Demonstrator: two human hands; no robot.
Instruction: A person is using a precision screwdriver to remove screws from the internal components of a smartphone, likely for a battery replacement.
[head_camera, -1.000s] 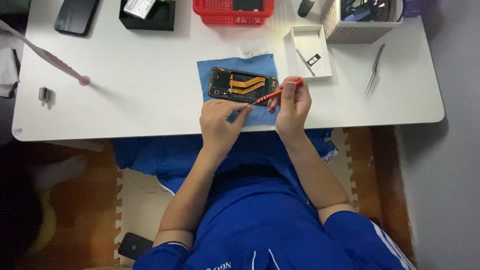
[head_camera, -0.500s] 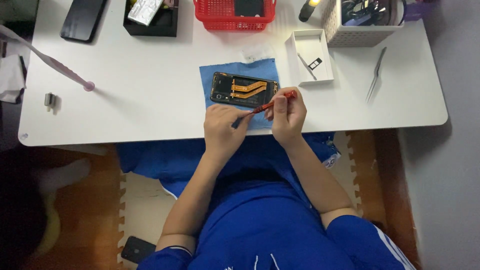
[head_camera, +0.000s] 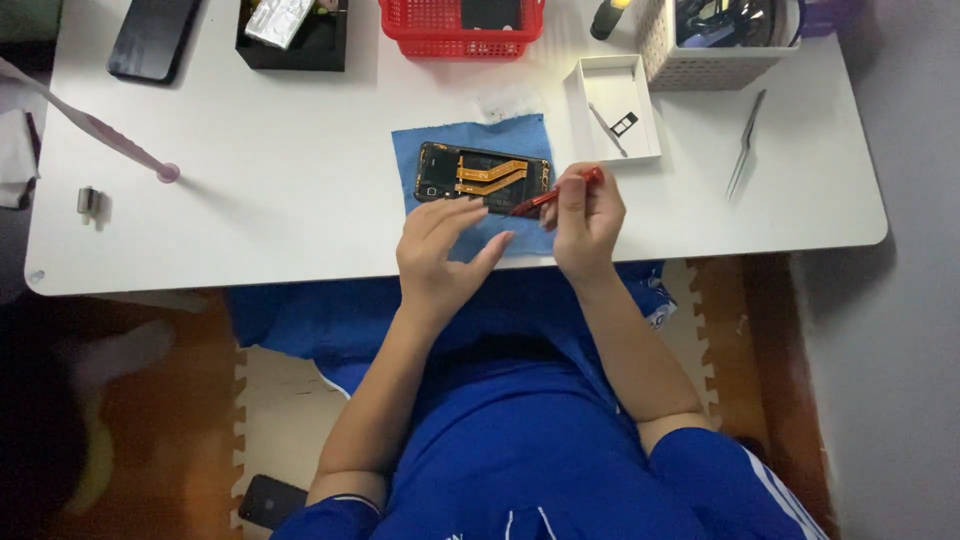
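Right hand (head_camera: 585, 215): fingers pinching a red screwdriver (head_camera: 545, 198), tip lying over the opened phone (head_camera: 485, 178).
Left hand (head_camera: 440, 250): fingers spread, resting on the blue cloth (head_camera: 425, 140), gripping nothing.

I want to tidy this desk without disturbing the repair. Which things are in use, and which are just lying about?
In use:
opened black phone with orange flex cables
blue cloth mat
thin red screwdriver, held in right hand
left hand, at the phone's near edge

Lying about:
metal tweezers
red plastic basket
shallow white tray
black phone, far left corner
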